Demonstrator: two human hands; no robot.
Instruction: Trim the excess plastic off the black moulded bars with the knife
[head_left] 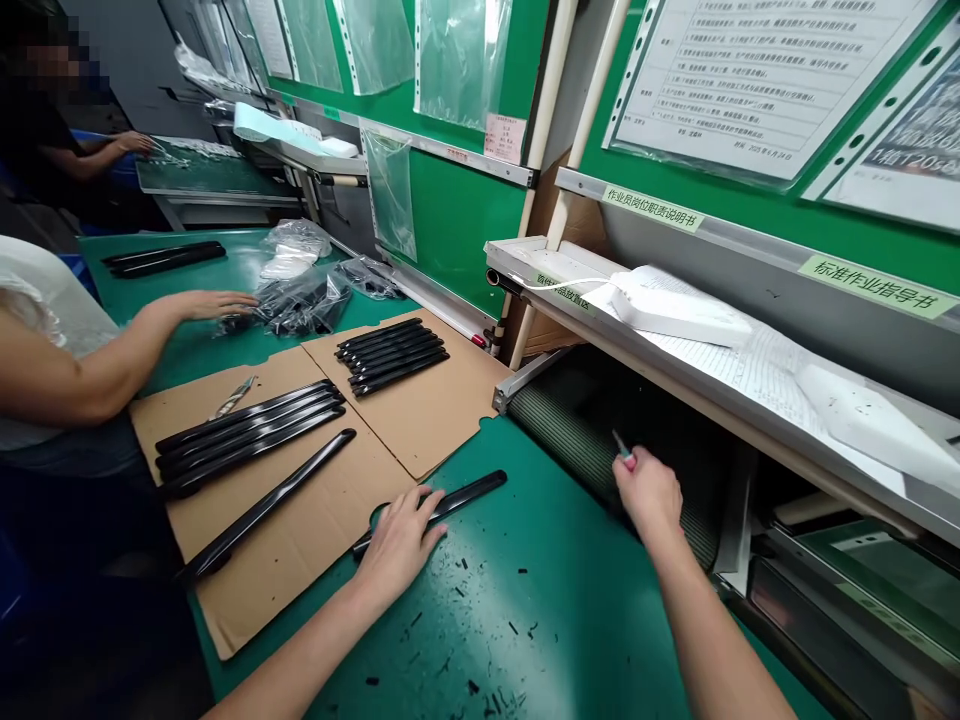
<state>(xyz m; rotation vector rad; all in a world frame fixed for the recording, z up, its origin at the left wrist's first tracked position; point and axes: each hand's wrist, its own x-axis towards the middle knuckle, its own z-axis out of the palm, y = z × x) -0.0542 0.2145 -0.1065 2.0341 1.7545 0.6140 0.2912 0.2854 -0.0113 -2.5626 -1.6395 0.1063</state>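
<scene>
My left hand [399, 540] rests flat on a long black plastic strip [469, 494] lying on the green table [540, 600], fingers spread over its near end. My right hand [651, 494] is closed around a small pink-handled cutting tool [622, 450], held above the edge of the dark conveyor belt [585, 430]. One more black strip [270, 500] lies alone on the brown cardboard [300, 560] to the left.
Two stacks of black strips [251, 435] [391, 355] lie on cardboard sheets. A co-worker's arm and hand [202, 305] reach toward plastic bags [304, 300] at left. A second person sits far back. A shelf with white foam pieces [679, 310] overhangs the conveyor. Black shavings litter the table.
</scene>
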